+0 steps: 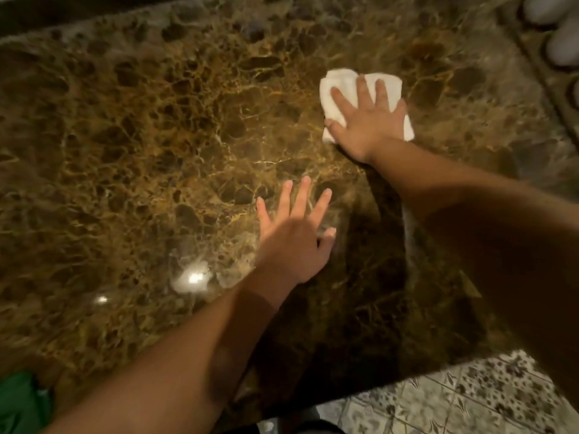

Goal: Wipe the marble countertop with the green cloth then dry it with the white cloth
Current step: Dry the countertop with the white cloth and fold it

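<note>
A brown, gold-veined marble countertop (156,136) fills most of the view. My right hand (366,120) lies flat on a folded white cloth (333,86) at the upper right of the slab, fingers spread over it and pressing it onto the marble. My left hand (294,236) rests palm down on the bare marble nearer to me, fingers apart, holding nothing. The green cloth (22,402) shows as a crumpled patch at the bottom left corner, near the counter's front edge and partly cut off by the frame.
White rounded objects (560,29) stand at the top right beyond a raised marble edge strip (545,76). A patterned tiled floor (454,399) shows below the counter's front edge at the bottom right. A dark band runs along the far edge.
</note>
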